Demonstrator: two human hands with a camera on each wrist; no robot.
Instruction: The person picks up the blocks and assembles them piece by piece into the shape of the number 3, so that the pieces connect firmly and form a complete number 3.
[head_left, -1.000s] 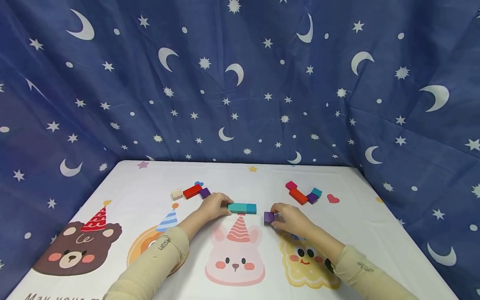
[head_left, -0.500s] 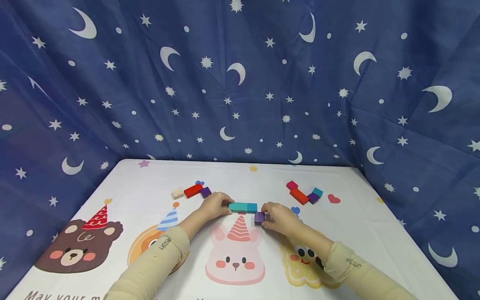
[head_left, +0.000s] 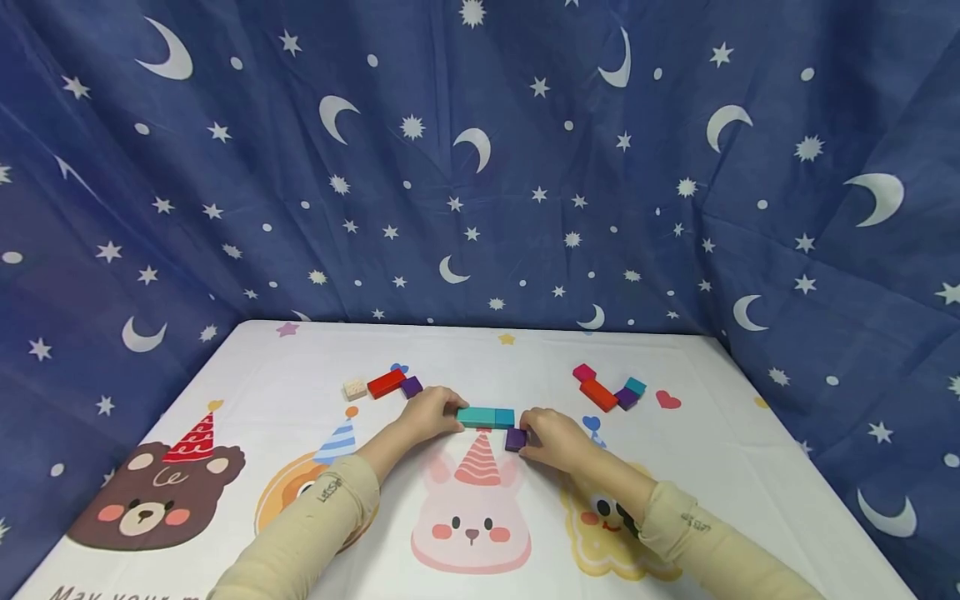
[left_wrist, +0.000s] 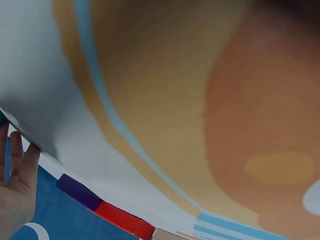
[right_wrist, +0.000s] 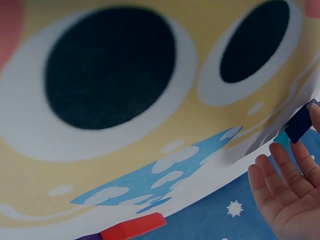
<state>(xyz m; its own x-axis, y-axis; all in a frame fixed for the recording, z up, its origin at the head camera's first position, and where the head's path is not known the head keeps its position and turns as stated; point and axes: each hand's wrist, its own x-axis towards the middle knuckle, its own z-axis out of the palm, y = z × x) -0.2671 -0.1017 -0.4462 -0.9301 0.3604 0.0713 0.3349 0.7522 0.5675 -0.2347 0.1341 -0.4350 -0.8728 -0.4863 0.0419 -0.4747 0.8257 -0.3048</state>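
Centre of frame: left hand (head_left: pixel 431 413) clamped by thumb and fingers on the left end of a long teal rectangular block (head_left: pixel 476 417); a short blue block (head_left: pixel 505 418) adjoined its right end. The right hand (head_left: pixel 555 440) pinched a dark purple cube (head_left: pixel 515 440) just below the blue block; I could not tell whether those two touched. Left of centre on the white-covered bench (head_left: pixel 465 358), a speckled cream block (head_left: pixel 355 389) lay beside a red rectangular block (head_left: pixel 386 384).
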